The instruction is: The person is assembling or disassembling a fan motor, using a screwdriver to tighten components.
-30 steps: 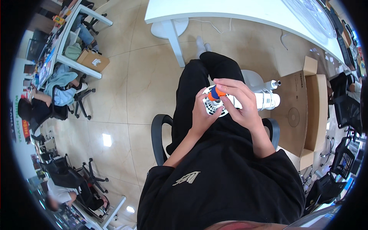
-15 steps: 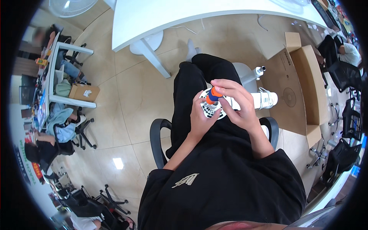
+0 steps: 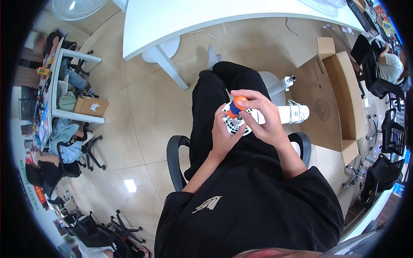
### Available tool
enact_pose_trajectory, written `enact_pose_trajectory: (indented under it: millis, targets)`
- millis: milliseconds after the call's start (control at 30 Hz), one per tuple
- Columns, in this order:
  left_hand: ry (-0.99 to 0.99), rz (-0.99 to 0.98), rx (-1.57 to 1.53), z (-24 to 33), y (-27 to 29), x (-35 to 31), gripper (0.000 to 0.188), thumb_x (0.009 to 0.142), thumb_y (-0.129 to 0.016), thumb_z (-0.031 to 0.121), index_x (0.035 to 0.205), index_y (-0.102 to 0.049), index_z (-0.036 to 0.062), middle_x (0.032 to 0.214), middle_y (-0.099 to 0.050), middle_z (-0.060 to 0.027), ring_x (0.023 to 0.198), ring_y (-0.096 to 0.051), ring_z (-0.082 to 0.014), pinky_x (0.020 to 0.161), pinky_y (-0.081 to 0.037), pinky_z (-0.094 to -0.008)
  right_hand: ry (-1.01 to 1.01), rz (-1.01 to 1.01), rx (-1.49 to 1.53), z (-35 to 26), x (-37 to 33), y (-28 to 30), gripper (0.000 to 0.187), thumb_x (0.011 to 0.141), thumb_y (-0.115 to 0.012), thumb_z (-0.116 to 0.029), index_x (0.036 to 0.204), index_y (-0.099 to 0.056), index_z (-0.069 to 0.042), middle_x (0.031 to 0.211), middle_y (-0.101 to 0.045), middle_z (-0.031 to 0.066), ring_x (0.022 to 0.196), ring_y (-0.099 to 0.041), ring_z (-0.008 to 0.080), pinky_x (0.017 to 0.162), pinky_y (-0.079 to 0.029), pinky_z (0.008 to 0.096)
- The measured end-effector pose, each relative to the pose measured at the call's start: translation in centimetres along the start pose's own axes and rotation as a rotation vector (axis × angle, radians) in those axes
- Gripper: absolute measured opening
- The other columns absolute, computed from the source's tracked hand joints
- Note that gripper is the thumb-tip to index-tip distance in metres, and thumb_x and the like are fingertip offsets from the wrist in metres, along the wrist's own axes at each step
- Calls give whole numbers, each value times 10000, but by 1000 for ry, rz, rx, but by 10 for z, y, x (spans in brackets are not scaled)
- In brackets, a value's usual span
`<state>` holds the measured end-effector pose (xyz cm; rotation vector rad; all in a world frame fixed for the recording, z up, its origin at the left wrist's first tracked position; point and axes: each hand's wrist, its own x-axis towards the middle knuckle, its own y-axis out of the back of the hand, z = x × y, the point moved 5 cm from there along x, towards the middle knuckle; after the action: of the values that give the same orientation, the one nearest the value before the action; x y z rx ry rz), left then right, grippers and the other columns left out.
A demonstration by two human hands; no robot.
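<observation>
A stubby screwdriver with an orange and blue handle stands tilted over a white slotted fan housing on my lap. My right hand grips the handle from the right, fingertips on its orange top and thumb low beside the shaft. From the left, my left hand is closed around the housing's edge, its thumb near the screwdriver's lower end. The tip is hidden between the hands. Joined to the housing, a white fan body reaches right across my thigh, with a white cord wound round it.
A white pole on a round base stands beside my right leg. Right of it lies an open cardboard box. A white table is ahead; chair armrests flank me. Other people sit at desks on both sides.
The screwdriver handle has turned and tipped slightly to the left, with my right fingers shifting along with it. My left hand keeps its hold on the housing. The whole view has shifted a little.
</observation>
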<state>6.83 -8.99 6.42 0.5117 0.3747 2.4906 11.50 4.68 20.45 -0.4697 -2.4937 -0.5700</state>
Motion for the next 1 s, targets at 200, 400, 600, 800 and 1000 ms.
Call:
enact_pose_trajectory:
  millis: [200, 400, 600, 800, 1000]
  targets:
    - [26, 102, 22, -4, 13, -6, 693, 781, -887, 217, 1275, -448, 11, 1465, -502, -250, 1267, -598, -416, 1022, -517, -434, 25, -76, -21, -3, 13, -15, 346, 856, -774, 44, 1157, -631, -50, 1226, -686, 205, 1078, -688, 334, 902, -572, 395]
    - [91, 196, -6, -14, 24, -16, 691, 786, -884, 227, 1280, -452, 13, 1471, -499, -257, 1274, -597, -420, 1029, -516, -434, 19, -51, 65, 2, 21, -36, 343, 822, -778, 38, 1142, -684, -41, 1180, -654, 160, 1016, -698, 293, 862, -574, 370]
    - [87, 226, 28, -14, 32, -24, 690, 793, -878, 228, 1292, -451, 15, 1466, -502, -256, 1265, -600, -419, 1029, -515, -432, 31, -168, 81, -5, 27, -50, 363, 842, -769, 44, 1184, -689, -50, 1259, -654, 163, 1092, -696, 323, 911, -576, 386]
    - [95, 208, 0, -10, 30, -23, 682, 794, -875, 219, 1291, -451, 24, 1461, -503, -256, 1253, -608, -413, 1015, -521, -435, -3, -210, 162, 2, 19, -50, 381, 844, -746, 75, 1197, -683, -53, 1230, -707, 159, 1076, -726, 317, 894, -594, 378]
    - [52, 198, 24, -9, 24, -15, 681, 791, -873, 202, 1281, -436, 23, 1461, -504, -256, 1246, -614, -414, 1015, -523, -436, 25, -93, 27, 3, 16, -42, 393, 823, -773, 65, 1186, -682, -53, 1208, -693, 155, 1030, -726, 312, 825, -600, 363]
